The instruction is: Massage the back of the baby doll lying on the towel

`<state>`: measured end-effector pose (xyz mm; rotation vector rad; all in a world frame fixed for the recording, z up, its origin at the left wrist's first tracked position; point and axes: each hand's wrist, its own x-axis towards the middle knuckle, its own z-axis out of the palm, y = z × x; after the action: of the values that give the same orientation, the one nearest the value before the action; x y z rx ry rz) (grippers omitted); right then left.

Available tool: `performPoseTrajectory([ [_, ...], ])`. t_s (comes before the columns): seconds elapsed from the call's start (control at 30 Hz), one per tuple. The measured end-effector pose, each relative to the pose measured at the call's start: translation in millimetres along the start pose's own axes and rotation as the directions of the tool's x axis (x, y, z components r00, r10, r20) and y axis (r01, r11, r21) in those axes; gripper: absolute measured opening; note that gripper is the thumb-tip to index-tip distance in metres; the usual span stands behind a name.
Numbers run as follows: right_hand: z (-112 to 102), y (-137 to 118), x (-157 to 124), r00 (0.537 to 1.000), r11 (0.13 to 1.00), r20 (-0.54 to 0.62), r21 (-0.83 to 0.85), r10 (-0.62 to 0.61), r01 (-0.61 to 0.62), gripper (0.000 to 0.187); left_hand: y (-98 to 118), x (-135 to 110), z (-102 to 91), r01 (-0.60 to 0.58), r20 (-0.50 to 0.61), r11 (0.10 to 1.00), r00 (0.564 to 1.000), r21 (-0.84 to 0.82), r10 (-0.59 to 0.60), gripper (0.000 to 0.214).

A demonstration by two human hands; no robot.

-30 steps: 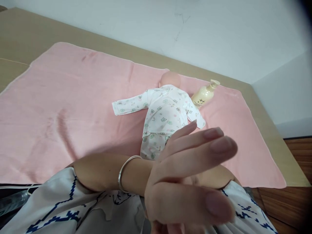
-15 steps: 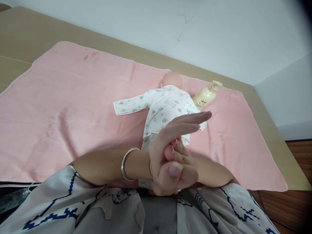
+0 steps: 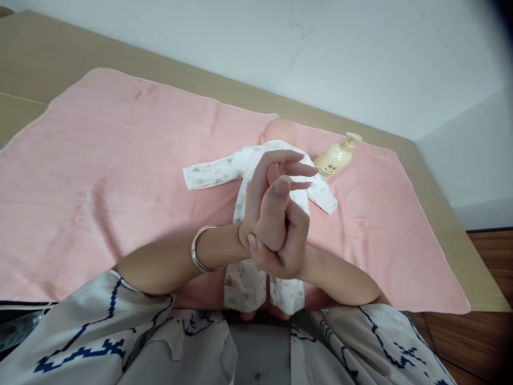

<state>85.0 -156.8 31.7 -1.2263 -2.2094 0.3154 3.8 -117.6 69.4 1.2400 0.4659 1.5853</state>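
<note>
While the right hand (image 3: 290, 248) was clamped around the base of the left hand (image 3: 258, 200), the left's own fingers curved loosely, tips slightly apart. Silver bangle (image 3: 194, 251) on left forearm. Beneath both hands, the white-clad doll (image 3: 255, 156) lay on a pink blanket (image 3: 160, 144), arms outspread; pump bottle (image 3: 335, 156) just beside one sleeve (image 3: 324, 197).

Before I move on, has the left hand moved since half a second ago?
Yes. Judged against the white shirt, the left hand has shifted up the picture, toward the doll's head.
</note>
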Motion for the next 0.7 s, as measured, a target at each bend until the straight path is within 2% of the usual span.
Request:
performPoseTrajectory([
  [0.1, -3, 2, 3, 0.999, 0.999, -0.041, 0.026, 0.021, -0.020, 0.103, -2, 4, -4.9, 0.016, 0.052, 1.000, 0.999, -0.007, -0.016, 0.037],
  [0.2, -11, 3, 13, 1.000, 1.000, 0.001, 0.009, 0.006, -0.006, 0.091, -6, 10, -10.2, 0.017, 0.051, 1.000, 0.999, 0.019, -0.018, 0.037],
  [0.27, -16, 4, 21, 0.999, 1.000, 0.044, -0.012, 0.005, -0.005, 0.088, -11, 17, -13.5, 0.018, 0.035, 0.998, 0.999, 0.067, -0.021, 0.037],
  [0.37, -21, 12, 32, 0.995, 0.998, 0.094, -0.055, 0.018, -0.013, 0.087, -22, 30, -19.6, -0.045, 0.002, 0.984, 0.999, 0.172, 0.046, 0.036],
  [0.5, -19, 39, 47, 0.996, 0.992, 0.087, -0.125, -0.001, 0.012, 0.088, -55, 52, -38.3, -0.081, -0.033, 0.938, 0.995, 0.337, 0.098, 0.042],
  [0.57, -15, 57, 54, 0.996, 0.988, 0.091, -0.156, 0.011, 0.003, 0.085, -79, 63, -52.8, -0.076, -0.037, 0.856, 0.993, 0.511, 0.110, 0.046],
  [0.63, -9, 72, 60, 0.992, 0.981, 0.112, -0.191, 0.053, -0.030, 0.081, -101, 70, -66.9, -0.095, -0.017, 0.724, 0.989, 0.684, 0.146, 0.053],
  [0.7, -5, 82, 64, 0.988, 0.971, 0.135, -0.236, 0.075, -0.041, 0.077, -117, 72, -77.1, -0.096, 0.029, 0.635, 0.993, 0.766, 0.116, 0.060],
])
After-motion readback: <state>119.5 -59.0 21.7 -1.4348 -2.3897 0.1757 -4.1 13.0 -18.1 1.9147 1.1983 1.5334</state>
